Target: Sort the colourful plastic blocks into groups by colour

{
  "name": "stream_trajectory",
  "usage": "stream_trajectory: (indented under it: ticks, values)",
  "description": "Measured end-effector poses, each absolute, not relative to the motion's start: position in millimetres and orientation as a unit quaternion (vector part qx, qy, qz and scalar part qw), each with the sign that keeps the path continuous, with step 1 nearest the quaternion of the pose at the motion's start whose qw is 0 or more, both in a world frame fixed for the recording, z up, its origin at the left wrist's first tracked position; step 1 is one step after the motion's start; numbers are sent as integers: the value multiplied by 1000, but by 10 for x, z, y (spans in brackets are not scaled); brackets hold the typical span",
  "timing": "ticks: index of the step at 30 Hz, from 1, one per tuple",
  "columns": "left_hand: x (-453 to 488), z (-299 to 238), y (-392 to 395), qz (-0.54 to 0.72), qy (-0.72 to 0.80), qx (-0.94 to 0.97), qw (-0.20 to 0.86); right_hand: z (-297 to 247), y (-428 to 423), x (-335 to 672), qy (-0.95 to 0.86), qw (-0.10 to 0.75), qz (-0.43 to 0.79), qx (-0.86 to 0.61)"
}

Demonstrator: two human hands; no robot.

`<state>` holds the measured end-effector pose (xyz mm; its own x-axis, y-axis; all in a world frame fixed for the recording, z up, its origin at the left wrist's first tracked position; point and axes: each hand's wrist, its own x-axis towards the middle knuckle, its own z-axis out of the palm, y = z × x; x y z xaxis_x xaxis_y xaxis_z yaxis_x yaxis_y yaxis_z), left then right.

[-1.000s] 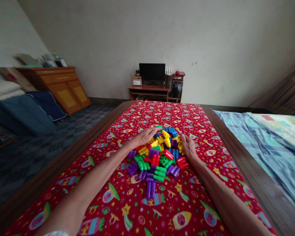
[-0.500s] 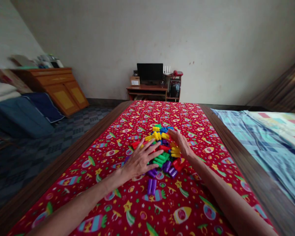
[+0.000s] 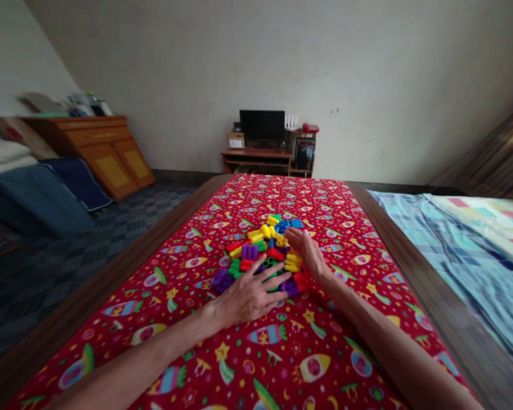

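Several plastic building blocks in a loose pile lie on a red patterned cloth [image 3: 316,364]. Yellow blocks [image 3: 265,230] and blue blocks [image 3: 296,224] are at its far side, with a purple block [image 3: 249,253] nearer the middle. My left hand [image 3: 252,293] rests at the near edge of the pile, fingers spread and pointing right, covering some blocks. Along the right side stands my right hand [image 3: 308,250], its fingers stretched out beside a yellow block [image 3: 293,262] and a red block [image 3: 301,280]. Neither hand grips a block.
The cloth covers a table with dark wooden edges [image 3: 410,256]. A bed with a blue sheet [image 3: 465,262] lies to the right. Against the far wall is a desk [image 3: 256,154] with a monitor [image 3: 262,125]. A wooden cabinet [image 3: 106,151] stands at the left.
My left hand has moved slightly right and nearer, over the pile's near edge. The separate purple block in front no longer shows there. My right hand has shifted slightly left, and the pile sits closer together.
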<state>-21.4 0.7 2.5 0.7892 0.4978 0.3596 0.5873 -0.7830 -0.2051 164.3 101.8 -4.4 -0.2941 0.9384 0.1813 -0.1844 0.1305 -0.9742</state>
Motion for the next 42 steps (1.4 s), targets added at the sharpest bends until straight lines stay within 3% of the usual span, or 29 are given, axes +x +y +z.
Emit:
stream_trajectory:
  ticks: [7, 15, 23, 25, 29, 32, 35, 42]
  values:
    - [-291, -31, -40, -214, -380, -881, 185, -155, 1104, 1724, -519, 498, 566, -403]
    - [-291, -49, -4, -266, -401, -854, 197, -136, 1036, 1688, -658, 436, 442, -426]
    - [-300, -78, -2, -268, -405, -853, 189, 50, 1135, 1832, -684, 456, 393, -412]
    - [-292, -64, -6, -268, -407, -854, 184, 237, 1131, 1963, -773, 374, 320, -400]
    - [-297, -62, 8, -274, -396, -859, 172, 564, 895, 2100, -923, 103, 142, -342]
    - [-323, -93, 31, -271, -387, -866, 160, 620, 665, 2021, -934, 25, 41, -354]
    - [-340, -115, 44, -272, -388, -867, 153, 541, 590, 1948, -931, 29, 15, -364]
    - [-320, -85, 35, -274, -381, -870, 150, 302, 878, 2087, -938, 160, 97, -291]
